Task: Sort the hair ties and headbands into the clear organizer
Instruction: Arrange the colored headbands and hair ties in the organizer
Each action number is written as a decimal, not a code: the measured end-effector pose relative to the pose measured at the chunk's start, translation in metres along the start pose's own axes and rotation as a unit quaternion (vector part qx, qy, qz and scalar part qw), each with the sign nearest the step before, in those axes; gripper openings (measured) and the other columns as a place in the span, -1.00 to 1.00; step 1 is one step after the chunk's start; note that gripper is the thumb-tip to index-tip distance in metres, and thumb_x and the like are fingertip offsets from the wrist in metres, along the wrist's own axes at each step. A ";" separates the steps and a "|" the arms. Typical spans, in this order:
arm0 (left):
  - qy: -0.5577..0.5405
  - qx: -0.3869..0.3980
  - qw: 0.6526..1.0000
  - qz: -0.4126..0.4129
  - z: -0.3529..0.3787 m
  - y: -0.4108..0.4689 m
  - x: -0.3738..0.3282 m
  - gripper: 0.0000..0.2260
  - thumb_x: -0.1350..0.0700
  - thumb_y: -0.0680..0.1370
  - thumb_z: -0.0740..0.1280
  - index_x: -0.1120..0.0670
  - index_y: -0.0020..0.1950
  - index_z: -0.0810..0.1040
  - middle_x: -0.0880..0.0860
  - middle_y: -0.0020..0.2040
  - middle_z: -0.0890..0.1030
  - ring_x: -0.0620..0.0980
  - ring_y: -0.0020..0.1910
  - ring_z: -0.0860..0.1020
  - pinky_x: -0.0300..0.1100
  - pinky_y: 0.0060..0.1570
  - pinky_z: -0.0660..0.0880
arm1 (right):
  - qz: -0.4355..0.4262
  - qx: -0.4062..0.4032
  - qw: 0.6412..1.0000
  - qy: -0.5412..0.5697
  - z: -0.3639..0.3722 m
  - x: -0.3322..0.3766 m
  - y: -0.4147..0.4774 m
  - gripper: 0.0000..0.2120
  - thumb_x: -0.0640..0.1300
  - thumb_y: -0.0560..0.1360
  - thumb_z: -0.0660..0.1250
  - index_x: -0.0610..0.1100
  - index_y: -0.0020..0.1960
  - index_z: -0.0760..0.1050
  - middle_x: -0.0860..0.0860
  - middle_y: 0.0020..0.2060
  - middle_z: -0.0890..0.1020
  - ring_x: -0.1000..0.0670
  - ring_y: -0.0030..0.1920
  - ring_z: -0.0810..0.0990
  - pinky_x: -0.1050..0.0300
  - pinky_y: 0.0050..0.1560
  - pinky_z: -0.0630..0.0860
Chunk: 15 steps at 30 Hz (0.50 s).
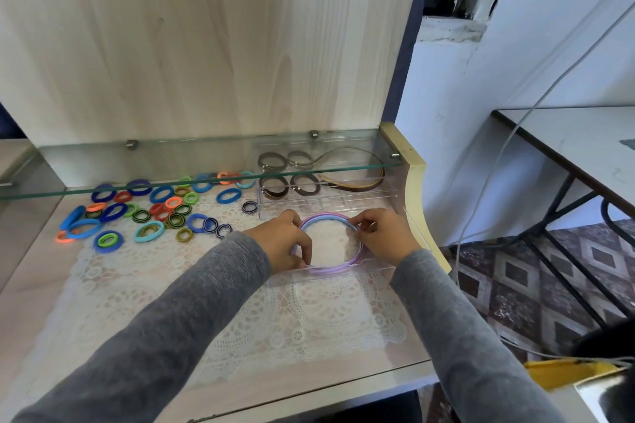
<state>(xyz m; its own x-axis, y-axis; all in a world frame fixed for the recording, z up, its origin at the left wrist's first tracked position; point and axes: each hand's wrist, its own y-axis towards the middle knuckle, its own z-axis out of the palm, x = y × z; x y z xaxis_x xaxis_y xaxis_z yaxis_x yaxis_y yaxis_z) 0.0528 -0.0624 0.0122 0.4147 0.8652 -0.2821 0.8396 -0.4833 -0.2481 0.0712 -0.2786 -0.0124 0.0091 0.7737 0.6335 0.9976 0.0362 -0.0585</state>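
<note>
Both hands work on a pale wood-look desktop (51,285) covered by a white lace cloth (275,319). The left hand (287,240) curls its fingers and thumb around the left side of a stack of pastel purple and blue headbands (330,269), pinching the bands. The right hand (381,237) has its fingertips bent and pressed onto the right side of the same arc. The headbands lie between the two sets of fingers, inside the near compartment of the clear organizer (343,277), whose front wall runs just below the fingers.

Just beyond the fingertips, the organizer's far compartment holds brown hair ties (275,187) and a brown headband (357,184). Well to the left of the left fingers, loose coloured hair ties (154,213) in blue, green, orange and red lie scattered over the lace.

A glass shelf (206,161) on metal pegs crosses above the far compartment. Behind it rises a light wood-grain back panel (206,45).

To the right of the right fingers, past the desk's cream edge (415,189), stands a pale blue-white wall (515,79). There is also a side table (584,141) on dark metal legs and a floor (515,285) patterned with diamonds. A thin white cable (498,165) hangs down in front of the wall. Grey sleeves (171,336) cover both forearms.
</note>
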 end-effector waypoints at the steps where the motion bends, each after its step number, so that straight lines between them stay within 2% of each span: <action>1: -0.001 -0.005 1.000 0.001 0.001 0.000 0.000 -0.87 0.04 0.51 0.40 -0.07 0.05 0.63 -0.01 0.31 0.27 -0.04 0.10 0.48 -0.16 0.15 0.45 | -0.001 0.001 1.000 -0.004 0.000 0.000 0.000 -0.77 -0.28 0.50 0.31 -0.04 0.06 0.62 0.03 -0.13 0.57 0.07 -0.16 0.51 0.47 -0.32 0.38; 4: -0.008 -0.024 1.000 0.010 0.003 -0.002 0.001 -0.87 0.06 0.52 0.39 -0.07 0.06 0.59 -0.03 0.34 0.23 -0.04 0.03 0.51 -0.21 0.05 0.44 | -0.009 0.011 0.999 -0.034 -0.002 0.000 0.002 -0.80 -0.21 0.50 0.34 -0.04 0.08 0.62 0.04 -0.10 0.59 0.07 -0.13 0.51 0.37 -0.19 0.40; 6: -0.014 -0.039 0.999 0.017 0.005 -0.003 0.001 -0.87 0.09 0.51 0.39 -0.06 0.05 0.58 -0.04 0.35 0.23 -0.04 0.00 0.52 -0.24 -0.02 0.39 | -0.010 0.053 0.997 -0.054 -0.009 0.001 0.004 -0.76 -0.08 0.47 0.40 -0.04 0.14 0.61 0.06 -0.10 0.60 0.06 -0.09 0.54 0.28 -0.07 0.43; 10: -0.038 -0.044 0.998 0.032 0.007 -0.003 0.003 -0.88 0.12 0.49 0.41 -0.06 0.00 0.61 -0.08 0.34 0.31 -0.10 0.02 0.47 -0.25 0.02 0.38 | 0.006 0.185 0.978 -0.096 -0.027 0.009 0.007 -0.40 0.16 0.30 0.51 -0.02 0.27 0.49 0.05 0.06 0.57 0.03 0.05 0.53 0.13 0.21 0.44; 13: -0.041 -0.036 0.998 0.039 0.005 -0.001 0.003 -0.86 0.15 0.49 0.41 -0.06 0.00 0.64 -0.09 0.27 0.41 -0.19 -0.05 0.39 -0.34 -0.02 0.29 | 0.004 0.222 0.966 -0.137 -0.031 0.017 0.006 -0.27 0.16 0.25 0.55 -0.01 0.33 0.41 0.05 0.14 0.53 -0.01 0.13 0.50 0.00 0.31 0.40; 15: -0.041 -0.030 0.998 0.043 0.003 0.000 0.003 -0.85 0.16 0.48 0.40 -0.05 0.00 0.65 -0.08 0.23 0.45 -0.16 -0.03 0.42 -0.32 -0.01 0.32 | -0.009 0.223 0.961 -0.163 -0.030 0.020 0.007 -0.24 0.16 0.22 0.56 -0.01 0.34 0.40 0.08 0.10 0.51 -0.01 0.12 0.49 -0.03 0.30 0.41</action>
<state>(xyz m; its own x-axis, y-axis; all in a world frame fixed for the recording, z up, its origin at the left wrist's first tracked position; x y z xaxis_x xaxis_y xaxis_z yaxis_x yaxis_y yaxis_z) 0.0532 -0.0602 0.0085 0.4581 0.8057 -0.3755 0.8223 -0.5446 -0.1652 0.0808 -0.2820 0.0230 -0.1013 0.9246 0.3671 0.8681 0.2624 -0.4215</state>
